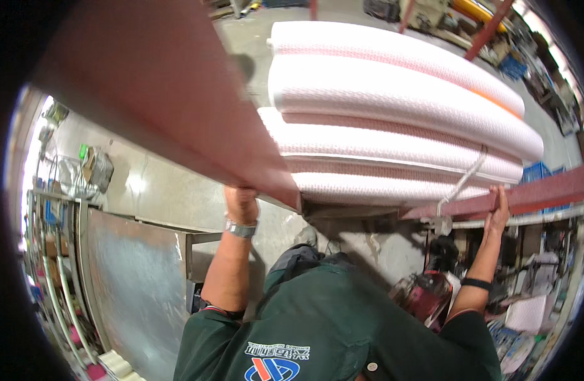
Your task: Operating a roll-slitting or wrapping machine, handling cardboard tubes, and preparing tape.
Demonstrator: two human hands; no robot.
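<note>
Several thick white rolls of textured sheet (393, 89) lie stacked in front of me, with a faint pink tint along their sides. On the left, a wide red beam (177, 95) rises close to the camera, and my left hand (241, 200) is closed round its lower edge. My right hand (497, 216) grips another red beam (539, 192), which runs off to the right; some of its fingers are hidden. A pale strap (462, 182) crosses the lower rolls and hangs down beside the right beam. The rolls' undersides are out of sight.
A grey metal-topped table (139, 279) stands at my lower left, with a pipe rack (58, 273) beyond it. Cluttered shelving lines the right, near a dark red machine (426, 295). Behind the right beam is a blue crate (536, 171). Red posts (489, 30) stand farther back.
</note>
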